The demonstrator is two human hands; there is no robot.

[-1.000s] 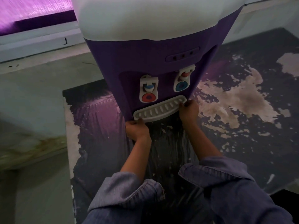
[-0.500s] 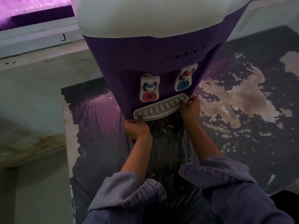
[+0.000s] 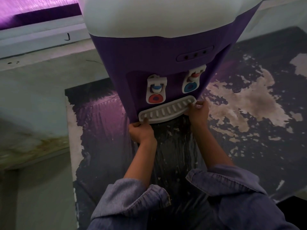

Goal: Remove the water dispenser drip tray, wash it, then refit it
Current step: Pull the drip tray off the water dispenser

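view: looking down from above at the front of a water dispenser, along the person's two forearms.
water dispenser (image 3: pixel 149 63): a purple body under a white top cap (image 3: pixel 166 15). It fills the upper middle of the view and stands on a dark surface.
red-ringed tap (image 3: pixel 156 91): white-framed, on the front panel, on the person's left.
blue-ringed tap (image 3: pixel 191 81): white-framed, beside the red one on the person's right, and a little higher in the view.
indicator panel (image 3: pixel 195 55): a narrow oval slot with three small dots, above the blue-ringed tap.
drip tray (image 3: pixel 166 112): pale and curved, with a row of short slots along its top. It sits at the foot of the dispenser's front, just below the two taps, with its back edge against the purple body.
left hand (image 3: pixel 141 131): grips the tray's left end, thumb pressed on the slotted top and fingers curled underneath, out of sight.
right hand (image 3: pixel 198 112): grips the tray's right end, fingertips curled round its corner. How far they reach beneath cannot be told.
left sleeve (image 3: pixel 132 201): a blue denim cuff pushed back from a bare forearm.
right sleeve (image 3: pixel 232 188): the same denim, cuff turned toward the viewer.
dark surface (image 3: pixel 249 155): worn, with pale patches showing through to the right of the dispenser.
pale ledge (image 3: pixel 33 97): greenish and stained, to the left of the dark surface.
pink glow (image 3: pixel 25 10): blurred light in the top left corner.
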